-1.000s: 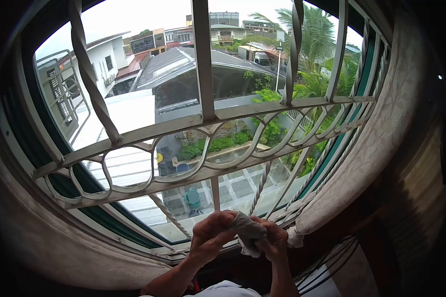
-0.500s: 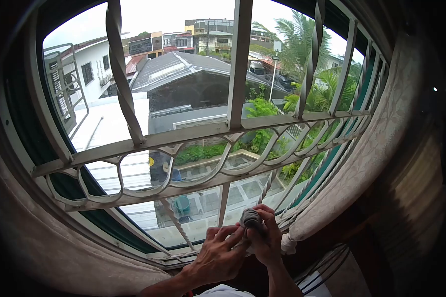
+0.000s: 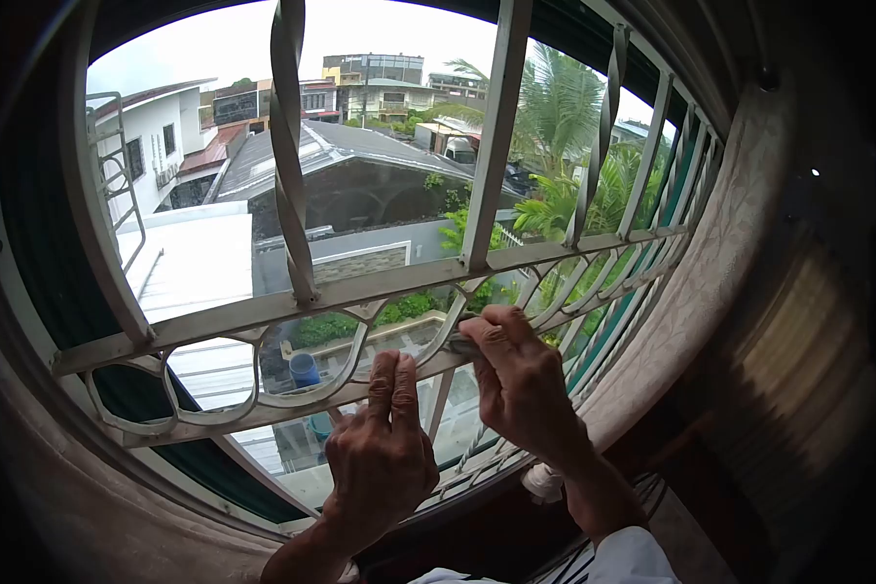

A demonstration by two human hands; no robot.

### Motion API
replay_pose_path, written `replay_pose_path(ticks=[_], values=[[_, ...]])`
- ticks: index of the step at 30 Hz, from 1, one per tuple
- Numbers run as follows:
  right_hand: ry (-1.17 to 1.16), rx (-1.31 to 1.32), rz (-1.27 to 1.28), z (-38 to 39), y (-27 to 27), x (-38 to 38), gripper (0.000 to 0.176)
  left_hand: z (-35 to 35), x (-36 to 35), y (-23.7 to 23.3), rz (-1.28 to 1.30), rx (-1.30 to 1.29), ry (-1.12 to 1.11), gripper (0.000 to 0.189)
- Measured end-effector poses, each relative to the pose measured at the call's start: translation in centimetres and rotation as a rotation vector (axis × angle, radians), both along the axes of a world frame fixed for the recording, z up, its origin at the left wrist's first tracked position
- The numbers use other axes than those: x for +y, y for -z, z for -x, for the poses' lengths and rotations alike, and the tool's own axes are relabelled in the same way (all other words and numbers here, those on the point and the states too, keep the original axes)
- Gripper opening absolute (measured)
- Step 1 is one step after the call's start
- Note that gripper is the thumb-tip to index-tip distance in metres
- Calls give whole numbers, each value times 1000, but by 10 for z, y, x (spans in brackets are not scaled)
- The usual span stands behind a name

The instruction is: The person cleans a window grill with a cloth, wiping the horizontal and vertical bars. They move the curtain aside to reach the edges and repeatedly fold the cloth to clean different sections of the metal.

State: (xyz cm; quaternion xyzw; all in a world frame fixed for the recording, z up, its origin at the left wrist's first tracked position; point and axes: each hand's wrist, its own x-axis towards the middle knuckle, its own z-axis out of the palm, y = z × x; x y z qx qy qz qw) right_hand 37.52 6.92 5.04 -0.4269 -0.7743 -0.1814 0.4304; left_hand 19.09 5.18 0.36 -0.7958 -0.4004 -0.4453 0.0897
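A white metal window grille [image 3: 399, 279] with twisted upright bars and a band of curved pieces crosses the view. At the lower rail of that band is my left hand [image 3: 382, 443], back towards the camera, two fingers stretched up against the rail and no object visible in it. To its right, my right hand [image 3: 521, 384] is closed round a grey cloth [image 3: 464, 338], held at a curved piece of the band. Only a small part of the cloth shows; the fingers cover the rest.
Pale curtains hang on the left [image 3: 117, 487] and on the right [image 3: 696, 263], the right one with a knotted end [image 3: 542, 482] low down. Dark cables lie at the lower right. Beyond the grille are roofs, plants and a blue barrel [image 3: 304, 370].
Both hands have moved up from below the grille's band onto it and have drawn apart. The cloth, earlier bunched between both hands, is now in my right hand only. The view has shifted.
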Motion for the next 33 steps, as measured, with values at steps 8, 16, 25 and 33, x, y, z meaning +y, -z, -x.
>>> replay_pose_path(ticks=[8,16,25,33], values=[[237,-267,0,-14,-16,-11,43,4,1,3,35,-9,0,64],[-55,147,-132,1,25,-14,35,8,0,1,77,-11,-2,74],[-53,-9,-71,3,48,-24,56,8,7,3,5,-26,39,73],[135,215,-211,-32,64,-1,45,1,2,1,34,-55,32,73]])
